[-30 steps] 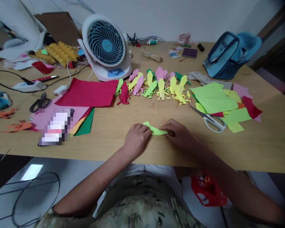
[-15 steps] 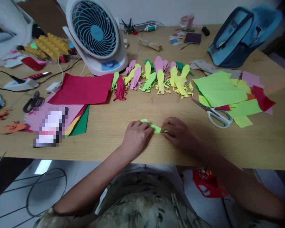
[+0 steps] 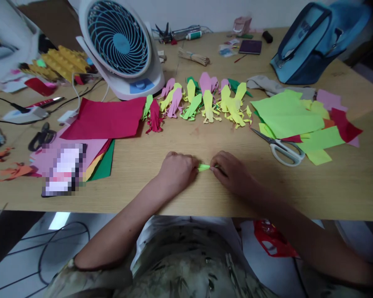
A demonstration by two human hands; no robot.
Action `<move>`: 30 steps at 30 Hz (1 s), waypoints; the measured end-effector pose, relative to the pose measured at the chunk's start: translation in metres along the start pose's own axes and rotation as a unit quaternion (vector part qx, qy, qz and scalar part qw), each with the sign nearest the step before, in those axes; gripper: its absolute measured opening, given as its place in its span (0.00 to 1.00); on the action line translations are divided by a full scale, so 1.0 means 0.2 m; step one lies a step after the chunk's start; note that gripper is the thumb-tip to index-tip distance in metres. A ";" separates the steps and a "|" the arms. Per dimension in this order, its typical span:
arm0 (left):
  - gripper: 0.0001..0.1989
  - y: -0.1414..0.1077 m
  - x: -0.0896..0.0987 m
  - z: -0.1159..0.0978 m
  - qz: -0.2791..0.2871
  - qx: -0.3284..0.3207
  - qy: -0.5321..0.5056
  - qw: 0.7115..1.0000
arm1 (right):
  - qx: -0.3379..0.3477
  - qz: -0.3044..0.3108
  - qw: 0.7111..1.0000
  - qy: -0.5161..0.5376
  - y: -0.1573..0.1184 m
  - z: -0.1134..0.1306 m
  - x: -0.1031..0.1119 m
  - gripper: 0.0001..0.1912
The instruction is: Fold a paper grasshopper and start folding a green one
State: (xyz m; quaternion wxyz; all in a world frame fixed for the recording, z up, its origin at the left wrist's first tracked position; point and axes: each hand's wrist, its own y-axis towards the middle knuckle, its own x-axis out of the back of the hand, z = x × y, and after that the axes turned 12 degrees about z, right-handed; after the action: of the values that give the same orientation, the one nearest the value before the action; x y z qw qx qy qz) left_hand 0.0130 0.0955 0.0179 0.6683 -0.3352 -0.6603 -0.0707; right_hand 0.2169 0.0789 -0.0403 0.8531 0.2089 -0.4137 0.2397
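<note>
A narrow strip of light green paper (image 3: 204, 167) spans the small gap between my two hands, low over the front of the table. My left hand (image 3: 179, 169) is closed on its left end, fingers curled over it. At the other end, my right hand (image 3: 228, 169) pinches the paper between thumb and fingers. Most of the strip is hidden under the hands. Behind them stands a row of cut paper figures with fringed ends, among them a yellow one (image 3: 208, 106) and a red one (image 3: 155, 117). Grey-handled scissors (image 3: 286, 151) lie to the right.
A white fan (image 3: 158, 76) stands at the back left, a blue bag (image 3: 301, 51) at the back right. On the left are a red sheet (image 3: 105, 119), a phone (image 3: 64, 169) and black scissors (image 3: 42, 136). Green sheets (image 3: 287, 114) are piled at right.
The green paper between my hands now shows as a narrower strip, and its end above my left hand is out of sight. My left hand has curled further over it.
</note>
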 end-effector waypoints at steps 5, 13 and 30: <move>0.09 0.03 -0.03 0.06 -0.048 -0.041 -0.077 0.995 | -0.023 -0.024 0.999 0.038 0.01 0.02 0.00 0.04; 0.18 0.07 -0.08 0.13 -0.079 -0.151 -0.243 0.955 | -0.071 -0.047 0.990 0.112 0.03 0.05 0.02 0.02; 0.05 0.08 -0.15 0.11 -0.214 -0.083 -0.312 0.922 | -0.098 -0.065 0.944 0.309 0.18 -0.01 -0.02 0.11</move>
State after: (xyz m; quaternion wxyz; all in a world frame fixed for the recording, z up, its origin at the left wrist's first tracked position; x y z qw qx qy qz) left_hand -0.0009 0.1087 -0.0185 0.3670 -0.2454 -0.8833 -0.1579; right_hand 0.1948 0.1086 -0.0398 0.9691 0.0667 -0.1362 0.1946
